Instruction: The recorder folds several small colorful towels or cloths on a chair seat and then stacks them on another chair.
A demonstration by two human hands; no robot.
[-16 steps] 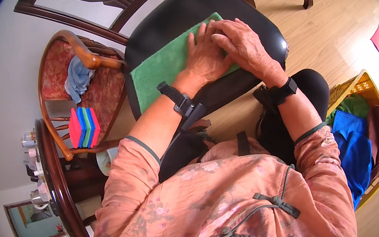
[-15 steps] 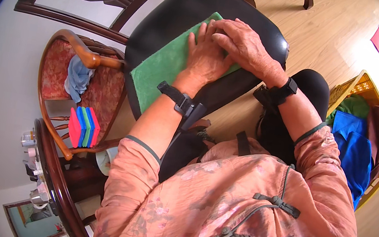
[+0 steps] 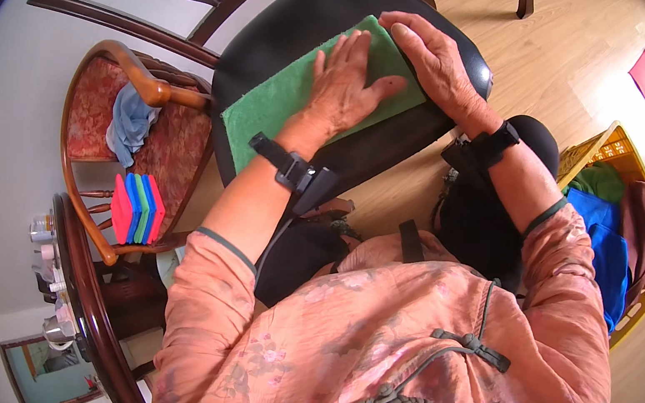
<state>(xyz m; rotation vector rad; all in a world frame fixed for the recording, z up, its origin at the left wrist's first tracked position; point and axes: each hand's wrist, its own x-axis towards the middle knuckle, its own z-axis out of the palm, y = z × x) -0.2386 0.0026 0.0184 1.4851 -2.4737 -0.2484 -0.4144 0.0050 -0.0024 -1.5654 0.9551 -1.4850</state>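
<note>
A green cloth, folded into a long rectangle, lies flat across the black chair seat. My left hand rests palm down on the middle of it, fingers stretched out and thumb spread to the right. At the cloth's far right end is my right hand, its fingers extended along the cloth's edge and its thumb lying beside them. Neither hand grips the cloth. The undersides of both hands are hidden.
To the left stands a wooden armchair holding a light blue cloth and a stack of pink, blue and green folded pieces. A yellow basket with blue, green and brown cloths sits at the right.
My hands have moved apart. The left has slid a little left over the cloth, while the right has shifted right and off the left hand to the cloth's end.
</note>
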